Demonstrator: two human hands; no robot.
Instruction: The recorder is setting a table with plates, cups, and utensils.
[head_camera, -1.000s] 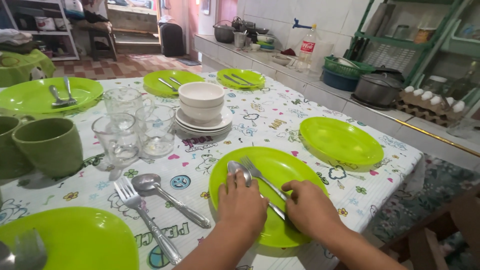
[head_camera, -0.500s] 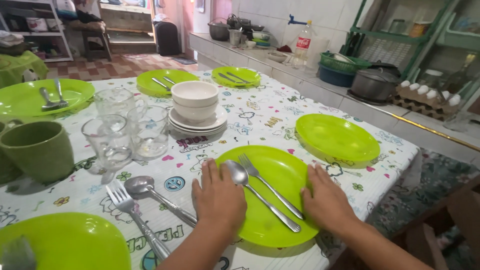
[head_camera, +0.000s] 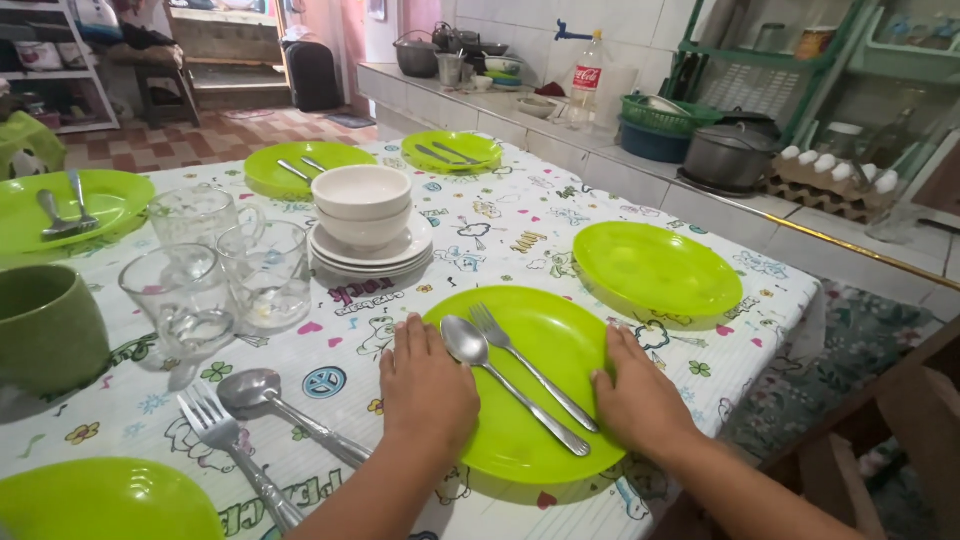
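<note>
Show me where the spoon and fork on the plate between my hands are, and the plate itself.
spoon (head_camera: 466, 341), head view, on its bowl.
fork (head_camera: 532, 372), head view, midway along its handle.
green plate (head_camera: 565, 335), head view, bare surface right of the fork.

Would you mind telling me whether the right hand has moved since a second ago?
Yes. The right hand has slid off the spoon and fork handles, out to the right rim of the green plate, where it now rests flat.

Bare cloth between near plate (head_camera: 560, 350) and bowl stack (head_camera: 365, 225); glasses (head_camera: 225, 280) crowd left.
</note>
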